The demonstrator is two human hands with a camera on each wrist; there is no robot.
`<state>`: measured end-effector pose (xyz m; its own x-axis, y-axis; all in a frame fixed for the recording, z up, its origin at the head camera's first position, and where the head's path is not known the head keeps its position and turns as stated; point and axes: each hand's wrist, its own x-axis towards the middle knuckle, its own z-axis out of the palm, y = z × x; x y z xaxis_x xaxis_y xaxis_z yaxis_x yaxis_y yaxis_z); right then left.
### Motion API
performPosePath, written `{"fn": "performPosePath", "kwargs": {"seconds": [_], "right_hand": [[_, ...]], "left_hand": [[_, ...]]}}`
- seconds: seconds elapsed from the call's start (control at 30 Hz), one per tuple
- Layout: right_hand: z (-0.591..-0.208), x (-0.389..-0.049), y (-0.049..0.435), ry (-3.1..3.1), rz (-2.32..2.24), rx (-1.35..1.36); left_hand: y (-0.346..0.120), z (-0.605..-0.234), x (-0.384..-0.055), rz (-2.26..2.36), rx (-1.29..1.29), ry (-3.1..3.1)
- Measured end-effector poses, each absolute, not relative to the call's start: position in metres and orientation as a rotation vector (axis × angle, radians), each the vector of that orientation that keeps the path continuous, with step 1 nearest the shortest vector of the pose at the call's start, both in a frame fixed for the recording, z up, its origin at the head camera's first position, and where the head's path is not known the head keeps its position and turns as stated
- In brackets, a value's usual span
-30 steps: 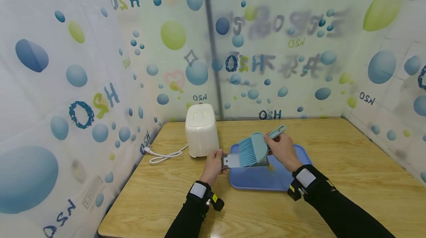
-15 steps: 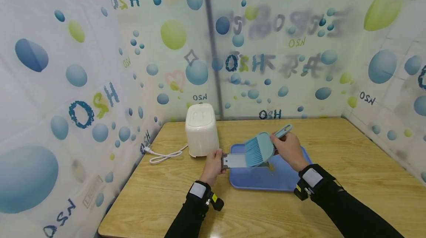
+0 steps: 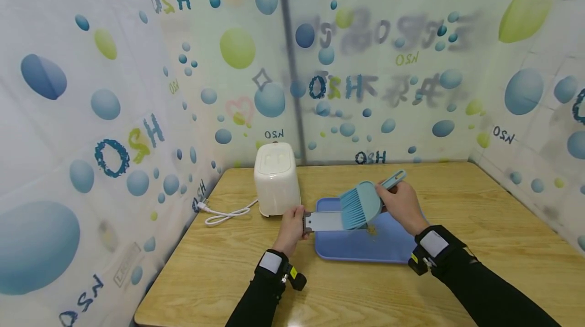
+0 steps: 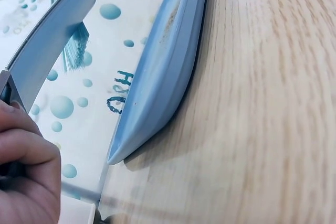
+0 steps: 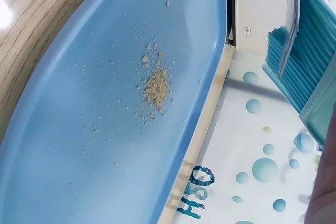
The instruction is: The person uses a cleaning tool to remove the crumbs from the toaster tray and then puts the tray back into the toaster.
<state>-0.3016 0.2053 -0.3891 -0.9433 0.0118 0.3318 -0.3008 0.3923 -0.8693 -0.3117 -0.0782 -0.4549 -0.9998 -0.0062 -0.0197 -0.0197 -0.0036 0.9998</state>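
Observation:
My left hand point(image 3: 290, 229) grips the dark end of a flat metal crumb tray point(image 3: 325, 221), held out above a blue serving tray point(image 3: 361, 252). My right hand point(image 3: 403, 208) holds a light blue cleaning brush point(image 3: 369, 202) by its handle. In the right wrist view the bristles point(image 5: 302, 59) straddle the metal edge near its far end, reaching below it. Beneath, a small heap of tan crumbs point(image 5: 157, 86) lies on the blue tray, with finer specks scattered around. In the left wrist view curled fingers point(image 4: 26, 153) clasp the crumb tray's end.
A white toaster point(image 3: 276, 180) stands behind my left hand, its white power cord point(image 3: 228, 215) bundled to its left. All of this is on a wooden table point(image 3: 219, 276). Printed curtains point(image 3: 393, 113) enclose the back and sides.
My right hand and the brush have moved rightward along the crumb tray, toward its far end, baring more of its surface. My left hand has stayed nearly still.

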Motion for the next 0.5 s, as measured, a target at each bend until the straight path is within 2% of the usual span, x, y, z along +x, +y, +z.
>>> {"fn": "performPosePath", "kwargs": {"seconds": [0.5], "right_hand": [[-0.3919, -0.3035, 0.2139, -2.365, 1.534, 0.218]], "left_hand": [[-0.0783, -0.4557, -0.3099, 2.233, -0.028, 2.207]]}}
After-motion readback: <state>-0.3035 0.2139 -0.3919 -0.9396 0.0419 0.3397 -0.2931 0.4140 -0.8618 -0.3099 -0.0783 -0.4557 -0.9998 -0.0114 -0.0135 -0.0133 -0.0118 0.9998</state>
